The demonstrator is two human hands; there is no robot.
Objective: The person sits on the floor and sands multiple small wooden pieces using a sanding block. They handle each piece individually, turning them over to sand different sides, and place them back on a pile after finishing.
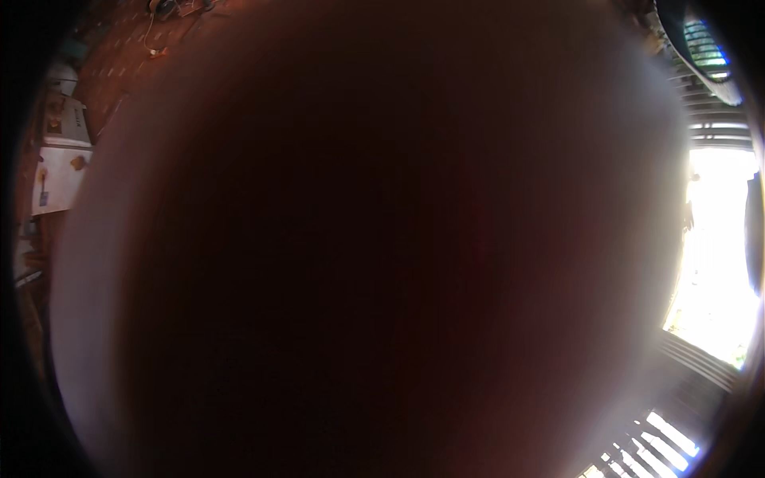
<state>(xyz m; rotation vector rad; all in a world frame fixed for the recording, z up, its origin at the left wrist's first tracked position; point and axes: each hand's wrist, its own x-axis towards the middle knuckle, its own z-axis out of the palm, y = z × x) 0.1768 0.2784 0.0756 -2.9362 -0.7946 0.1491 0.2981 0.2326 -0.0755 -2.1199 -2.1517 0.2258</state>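
Note:
A large dark, blurred shape (358, 239) very close to the lens covers most of the head view. Its edges are soft and greyish, and I cannot tell what it is. I can make out neither my left hand nor my right hand. Whatever lies behind the dark shape is hidden.
At the left rim stands a white box-like thing (62, 179) with brownish spots, near a reddish-brown surface (111, 60) with pale marks. Along the right rim are a bright opening (717, 255), horizontal slats (713, 119) and a dark-rimmed curved thing (684, 36).

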